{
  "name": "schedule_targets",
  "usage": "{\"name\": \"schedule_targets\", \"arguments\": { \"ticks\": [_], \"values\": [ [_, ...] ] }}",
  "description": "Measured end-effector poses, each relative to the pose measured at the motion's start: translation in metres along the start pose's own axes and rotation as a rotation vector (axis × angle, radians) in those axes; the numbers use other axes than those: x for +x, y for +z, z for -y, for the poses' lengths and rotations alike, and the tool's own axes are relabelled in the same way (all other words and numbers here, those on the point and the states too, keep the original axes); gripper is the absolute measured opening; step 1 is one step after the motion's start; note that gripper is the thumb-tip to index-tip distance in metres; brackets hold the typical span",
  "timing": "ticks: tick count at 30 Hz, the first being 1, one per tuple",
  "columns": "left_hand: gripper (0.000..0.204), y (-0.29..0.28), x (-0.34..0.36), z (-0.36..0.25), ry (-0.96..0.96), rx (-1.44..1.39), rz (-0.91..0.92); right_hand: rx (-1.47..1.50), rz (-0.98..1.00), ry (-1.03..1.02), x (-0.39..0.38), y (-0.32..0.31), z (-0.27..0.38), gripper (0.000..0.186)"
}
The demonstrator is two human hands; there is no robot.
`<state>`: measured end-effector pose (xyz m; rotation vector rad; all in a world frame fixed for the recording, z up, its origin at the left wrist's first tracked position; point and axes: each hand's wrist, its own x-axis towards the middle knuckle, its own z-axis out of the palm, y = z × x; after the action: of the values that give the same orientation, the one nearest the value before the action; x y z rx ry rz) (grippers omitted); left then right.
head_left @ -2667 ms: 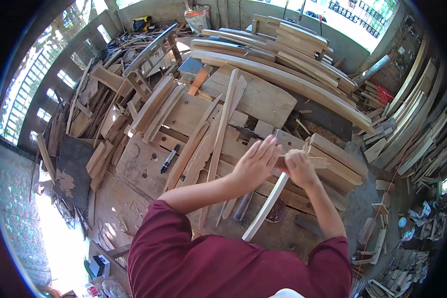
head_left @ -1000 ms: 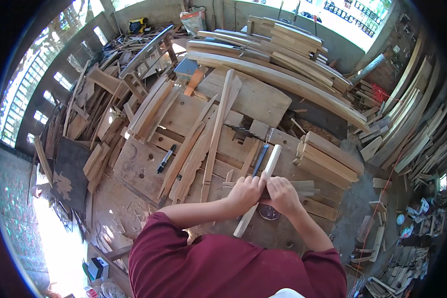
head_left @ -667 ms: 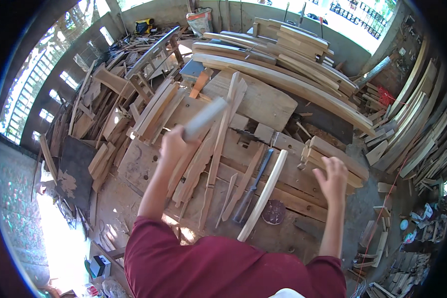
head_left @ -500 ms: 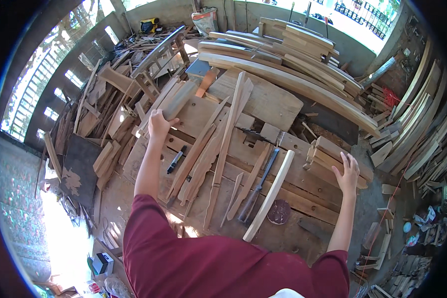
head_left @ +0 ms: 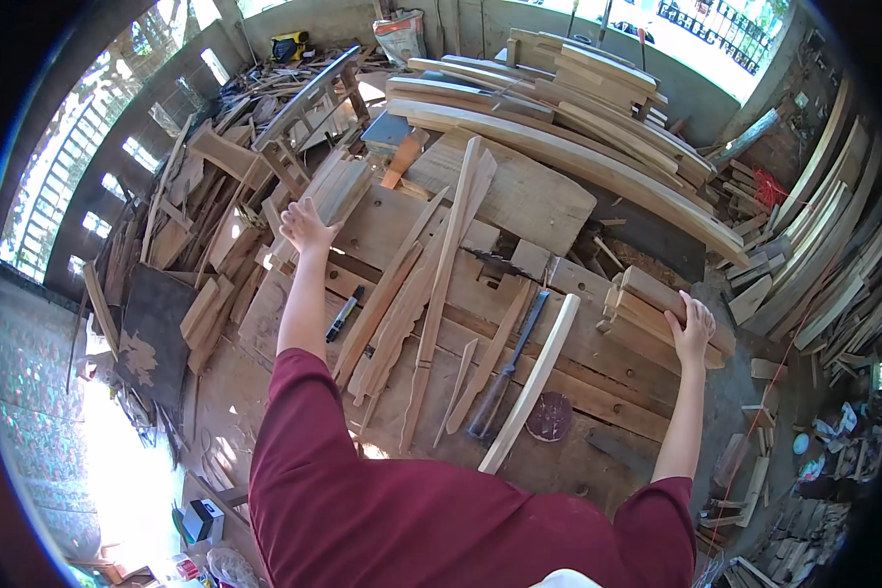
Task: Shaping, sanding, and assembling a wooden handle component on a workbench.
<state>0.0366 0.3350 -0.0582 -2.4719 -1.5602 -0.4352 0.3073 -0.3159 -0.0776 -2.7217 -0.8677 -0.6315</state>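
Observation:
My left hand is open, its fingers spread, beside a stack of wooden blocks at the bench's far left; it holds nothing. At the right, my right hand closes over the near end of a wooden block, the top one of a small stack. Between my arms lie thin shaped wooden strips, a pale squared wooden stick and a long chisel-like tool. A dark pen-like tool rests near my left forearm.
A toothed saw blade sticks up from the wooden bench. A dark red round disc lies near the front. Long planks are stacked beyond the bench. Scrap wood piles up at left, and more boards lean at right.
My left hand has let go of the wooden block, which now lies on the left stack, and its fingers have spread. My right hand has come down onto the right stack's top block.

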Motion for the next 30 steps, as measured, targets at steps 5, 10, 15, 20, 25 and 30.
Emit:
{"name": "schedule_targets", "arguments": {
  "ticks": [5,10,15,20,25,30],
  "values": [
    [0.098,0.000,0.008,0.014,-0.045,-0.063,0.229,-0.003,-0.013,0.017,0.002,0.001,-0.001,0.050],
    [0.087,-0.020,-0.018,-0.026,0.235,-0.288,-0.001,-0.003,-0.066,0.007,0.006,-0.012,0.033,0.048],
    [0.072,-0.114,-0.122,-0.105,0.920,-0.973,0.223,0.059,-0.020,-0.190,0.016,-0.045,0.136,0.054],
    [0.084,-0.153,-0.232,-0.133,1.117,-0.544,0.213,0.212,0.063,-0.419,-0.001,-0.047,0.221,0.060],
    [0.062,-0.131,-0.251,-0.129,1.002,-0.554,0.480,0.245,0.048,-0.532,-0.016,-0.047,0.244,0.065],
    [0.031,-0.093,-0.165,-0.084,0.837,-0.464,0.128,0.233,0.058,-0.368,-0.005,-0.044,0.177,0.069]
  ]
}}
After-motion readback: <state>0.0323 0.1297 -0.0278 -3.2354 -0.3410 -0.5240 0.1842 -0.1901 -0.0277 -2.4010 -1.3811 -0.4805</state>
